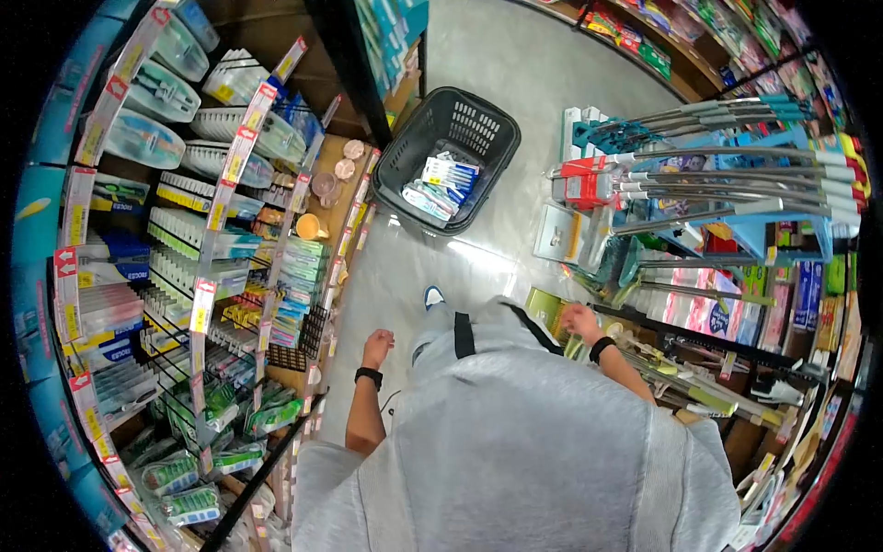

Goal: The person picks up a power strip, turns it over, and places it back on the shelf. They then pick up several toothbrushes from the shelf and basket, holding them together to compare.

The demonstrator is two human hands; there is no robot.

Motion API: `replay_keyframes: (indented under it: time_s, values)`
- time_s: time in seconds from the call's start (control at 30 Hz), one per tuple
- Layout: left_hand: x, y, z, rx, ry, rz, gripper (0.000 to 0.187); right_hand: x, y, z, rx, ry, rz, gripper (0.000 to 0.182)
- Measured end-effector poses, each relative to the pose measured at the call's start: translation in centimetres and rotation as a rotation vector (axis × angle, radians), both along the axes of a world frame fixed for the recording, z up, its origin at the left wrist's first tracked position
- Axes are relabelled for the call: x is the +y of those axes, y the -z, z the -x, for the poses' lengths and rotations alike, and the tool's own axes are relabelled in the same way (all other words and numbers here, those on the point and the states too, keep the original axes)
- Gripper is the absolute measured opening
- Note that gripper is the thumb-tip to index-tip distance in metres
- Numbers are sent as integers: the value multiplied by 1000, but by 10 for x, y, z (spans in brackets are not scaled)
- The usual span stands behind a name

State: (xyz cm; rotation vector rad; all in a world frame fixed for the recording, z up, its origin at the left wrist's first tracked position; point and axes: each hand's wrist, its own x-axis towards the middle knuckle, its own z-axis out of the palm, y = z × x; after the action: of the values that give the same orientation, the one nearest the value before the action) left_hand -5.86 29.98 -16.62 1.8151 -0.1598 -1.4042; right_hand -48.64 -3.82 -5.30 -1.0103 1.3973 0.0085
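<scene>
My left hand [378, 350] hangs beside my body near the left shelves, its fingers loosely bent and nothing seen in them. On the other side, my right hand [580, 322] is by the mop rack, fingers also loosely curled with no object visible. Both wrists wear a dark band. Ahead on the floor stands a black shopping basket [386, 179], apart from both hands. Inside it lie several packaged items, including blue-and-white packs [451, 173] and clear-wrapped packs [429, 201].
Shelves on the left hold toothbrush packs [166, 262], cups [311, 226] and green packages [193, 504]. Mops with long handles [736, 158] stick out on the right from a blue rack [777, 241]. Grey floor [478, 37] runs between the shelves.
</scene>
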Motion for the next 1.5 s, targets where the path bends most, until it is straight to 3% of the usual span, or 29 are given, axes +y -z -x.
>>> replay_keyframes:
  time_s: [0.2,0.33,0.47,0.6,0.63,0.7,0.73,0.8,0.87,0.93,1.0,1.03,1.13,1.17,1.27,1.3,1.43,1.5]
  values:
    - [-16,-13,-9,-11,-122,-93,16,-68,-1,-51,54,-163,18,17]
    - [-31,-27,2,-35,-253,-203,14,-131,29,-57,67,-269,-153,19]
    - [-60,-37,23,-26,-377,-240,14,-212,44,-84,159,-451,-71,20]
    - [-115,-63,45,15,-436,-235,18,-303,120,-98,-32,-434,-103,22]
    - [-145,-92,43,27,-385,-329,21,-323,142,-109,-10,-775,207,24]
    - [-179,-108,41,-46,-327,-241,17,-359,147,-153,79,-1041,480,28]
    - [-191,-115,41,-64,-306,-246,16,-368,118,-186,153,-989,417,29]
    - [-212,-125,35,-75,-261,-216,16,-387,131,-221,13,-883,327,27]
    - [-234,-114,25,-90,-247,-173,18,-390,86,-281,-77,-671,249,22]
    - [-245,-93,23,-96,-260,-142,20,-389,84,-316,-191,-543,150,20]
    - [-252,-78,15,-200,-75,-194,23,-385,132,-323,-340,-650,219,19]
    - [-256,-83,16,-177,-26,-254,24,-381,99,-339,-281,-657,122,20]
    - [-317,-106,-23,-217,110,-330,27,-359,101,-345,-212,-589,-6,22]
    - [-323,-101,-30,-238,143,-293,27,-346,119,-335,-287,-649,180,21]
    - [-342,-89,-47,-272,188,-255,28,-329,132,-310,58,-1179,347,24]
    - [-347,-85,-54,-287,197,-252,28,-321,131,-307,-23,-1254,448,23]
    - [-349,-47,-69,-238,315,-315,28,-290,151,-299,140,-1211,226,23]
    - [-353,-35,-79,-241,413,-325,28,-283,161,-300,-98,-1269,311,21]
